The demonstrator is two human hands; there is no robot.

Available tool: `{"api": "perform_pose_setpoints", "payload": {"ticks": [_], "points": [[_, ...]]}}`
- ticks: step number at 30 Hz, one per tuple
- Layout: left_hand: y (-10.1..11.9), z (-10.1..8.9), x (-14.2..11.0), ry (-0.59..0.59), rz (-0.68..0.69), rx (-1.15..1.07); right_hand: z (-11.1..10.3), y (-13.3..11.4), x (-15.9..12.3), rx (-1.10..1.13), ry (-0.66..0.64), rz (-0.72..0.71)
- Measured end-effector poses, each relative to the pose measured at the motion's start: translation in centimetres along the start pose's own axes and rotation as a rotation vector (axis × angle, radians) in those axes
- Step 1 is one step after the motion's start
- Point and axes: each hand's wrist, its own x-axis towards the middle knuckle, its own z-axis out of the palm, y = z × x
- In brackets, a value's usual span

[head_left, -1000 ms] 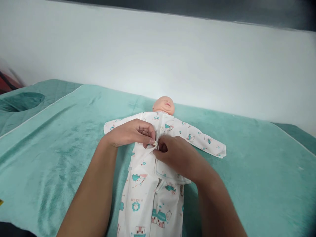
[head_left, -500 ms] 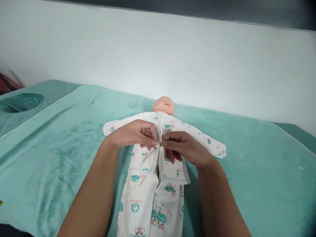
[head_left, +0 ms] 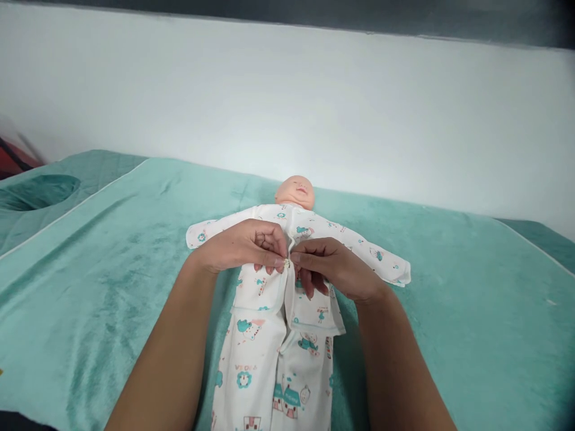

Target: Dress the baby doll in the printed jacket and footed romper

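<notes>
A baby doll lies on its back on a teal blanket, dressed in a white printed shirt and matching trousers. My left hand pinches the left edge of the shirt front at the doll's chest. My right hand pinches the right edge, fingertips meeting my left at a small snap fastener. Both shirt flaps hang loose and apart below my hands. The doll's sleeves spread out to both sides.
The blanket covers a padded table with a face hole at the far left. A white wall runs behind the table. Something red shows at the left edge.
My right hand rose from lying flat on the shirt's right flap and now pinches its edge against my left fingertips. The doll and my left hand stayed put.
</notes>
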Motion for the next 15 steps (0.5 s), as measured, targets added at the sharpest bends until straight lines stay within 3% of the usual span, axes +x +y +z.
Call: {"api": "perform_pose_setpoints", "payload": {"ticks": [7, 11, 15], "points": [[-0.2, -0.1, 0.0, 0.005, 0.001, 0.01, 0.0, -0.2, -0.2, -0.025, -0.015, -0.008], [-0.2, -0.1, 0.1, -0.016, -0.012, 0.023, 0.6, -0.2, -0.1, -0.123, 0.056, 0.021], [-0.2, 0.0, 0.0, -0.011, -0.032, 0.038, 1.4, -0.3, 0.1, -0.284, 0.178, -0.08]]}}
